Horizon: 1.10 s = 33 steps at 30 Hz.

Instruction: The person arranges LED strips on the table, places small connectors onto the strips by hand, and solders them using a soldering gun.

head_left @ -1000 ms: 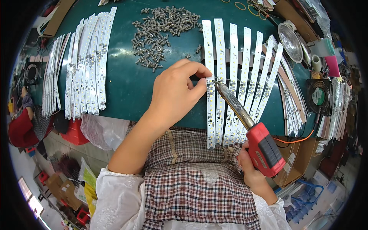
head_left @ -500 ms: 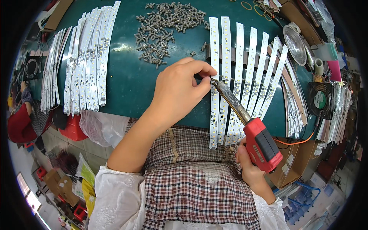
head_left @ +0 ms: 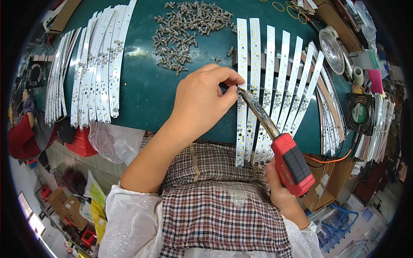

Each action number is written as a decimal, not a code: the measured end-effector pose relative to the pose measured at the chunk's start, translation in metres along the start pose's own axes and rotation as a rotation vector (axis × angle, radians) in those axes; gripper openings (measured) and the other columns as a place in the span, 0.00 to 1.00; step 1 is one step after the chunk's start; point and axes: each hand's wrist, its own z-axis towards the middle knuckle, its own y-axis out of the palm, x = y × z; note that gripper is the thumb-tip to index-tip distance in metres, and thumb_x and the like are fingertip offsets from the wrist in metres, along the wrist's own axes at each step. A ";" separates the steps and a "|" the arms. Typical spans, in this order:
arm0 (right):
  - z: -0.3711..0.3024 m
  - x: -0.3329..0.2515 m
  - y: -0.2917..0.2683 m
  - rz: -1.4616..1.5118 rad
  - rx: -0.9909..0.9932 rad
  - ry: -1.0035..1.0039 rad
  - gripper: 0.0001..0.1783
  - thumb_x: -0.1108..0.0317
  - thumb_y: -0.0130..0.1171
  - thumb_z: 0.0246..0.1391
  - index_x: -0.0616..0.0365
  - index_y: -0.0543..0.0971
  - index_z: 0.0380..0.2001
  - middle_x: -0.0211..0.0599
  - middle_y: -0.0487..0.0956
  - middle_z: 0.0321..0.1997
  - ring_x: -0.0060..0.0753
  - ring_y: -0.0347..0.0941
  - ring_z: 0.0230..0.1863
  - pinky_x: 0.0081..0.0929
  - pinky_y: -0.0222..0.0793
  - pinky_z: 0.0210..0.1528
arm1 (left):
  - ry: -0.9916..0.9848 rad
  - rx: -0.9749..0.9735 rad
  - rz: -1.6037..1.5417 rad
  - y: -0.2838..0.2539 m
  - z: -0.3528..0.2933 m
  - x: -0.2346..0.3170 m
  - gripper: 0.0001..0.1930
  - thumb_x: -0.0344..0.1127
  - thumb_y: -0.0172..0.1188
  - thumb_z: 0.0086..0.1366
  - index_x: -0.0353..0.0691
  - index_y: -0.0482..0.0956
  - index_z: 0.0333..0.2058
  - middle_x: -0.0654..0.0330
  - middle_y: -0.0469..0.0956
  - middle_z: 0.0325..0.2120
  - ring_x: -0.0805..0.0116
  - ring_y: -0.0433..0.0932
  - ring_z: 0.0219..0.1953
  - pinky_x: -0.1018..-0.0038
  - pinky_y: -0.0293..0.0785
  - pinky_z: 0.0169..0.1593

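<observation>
My right hand (head_left: 280,193) is wrapped around a red and black soldering iron (head_left: 291,161). Its metal shaft slants up and left, the tip meeting the leftmost white LED strip (head_left: 241,137) near mid-length. At that same spot my left hand (head_left: 200,96) has thumb and forefinger pinched at the strip's left edge; what lies between them is hidden. Right of this strip several more LED strips (head_left: 269,56) stand fanned out side by side. Small components sit across them at about the height of the iron's tip.
A pile of small metallic parts (head_left: 183,32) lies at the far middle of the green table (head_left: 144,86). Stacks of LED strips (head_left: 101,64) are at the left. At the right are a black fan (head_left: 359,112), a round clear dish (head_left: 331,50) and an orange cord (head_left: 329,161).
The soldering iron's handle has swung slightly left and down, while its tip stays at the same strip. My left hand keeps its pinch in nearly the same place.
</observation>
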 end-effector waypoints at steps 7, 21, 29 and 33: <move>-0.005 0.002 -0.003 -0.025 0.048 0.006 0.08 0.74 0.64 0.48 0.62 0.77 0.33 0.39 0.73 0.27 0.36 0.71 0.26 0.30 0.66 0.28 | -0.002 0.003 -0.028 -0.001 0.000 0.001 0.08 0.25 0.62 0.53 0.40 0.83 0.34 0.65 0.78 0.27 0.83 0.67 0.18 0.84 0.63 0.24; -0.007 0.003 -0.007 -0.025 -0.004 0.039 0.09 0.73 0.63 0.50 0.63 0.77 0.35 0.38 0.75 0.29 0.32 0.73 0.27 0.28 0.68 0.30 | -0.017 -0.009 -0.045 -0.001 0.000 0.001 0.08 0.25 0.62 0.53 0.39 0.83 0.34 0.65 0.78 0.28 0.83 0.68 0.18 0.84 0.63 0.24; 0.019 -0.016 -0.029 0.272 0.564 -0.155 0.07 0.70 0.53 0.59 0.65 0.71 0.35 0.29 0.70 0.25 0.14 0.59 0.16 0.13 0.54 0.19 | -0.038 -0.016 -0.094 0.000 0.004 0.005 0.09 0.23 0.62 0.53 0.39 0.83 0.35 0.65 0.77 0.27 0.83 0.67 0.19 0.84 0.63 0.25; 0.059 0.006 -0.079 -0.059 0.851 -0.166 0.14 0.76 0.60 0.54 0.64 0.70 0.43 0.30 0.73 0.30 0.14 0.65 0.23 0.14 0.60 0.24 | -0.077 -0.039 -0.077 0.001 0.002 0.005 0.09 0.22 0.61 0.54 0.37 0.83 0.35 0.66 0.76 0.27 0.83 0.64 0.20 0.85 0.61 0.25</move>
